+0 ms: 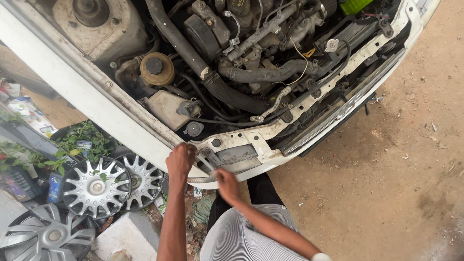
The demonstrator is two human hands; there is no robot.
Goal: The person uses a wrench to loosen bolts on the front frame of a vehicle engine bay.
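I look down on the front corner of a white car with its engine bay (241, 72) uncovered. My left hand (181, 159) is closed at the corner of the white front panel (241, 145), where the headlight opening (232, 155) sits. My right hand (226, 184) is fisted just below that opening, against the bumper edge. A thin metal tool (207, 163) runs between the two hands; its ends are hidden by the fingers. I cannot tell which hand grips it.
Several silver wheel covers (96, 186) lie on the ground at the left among green plants (82, 140) and clutter. A concrete block (128, 234) sits below them. Bare brown dirt ground (386, 183) spreads to the right. A brass-coloured reservoir (156, 69) and black hoses (232, 94) fill the bay.
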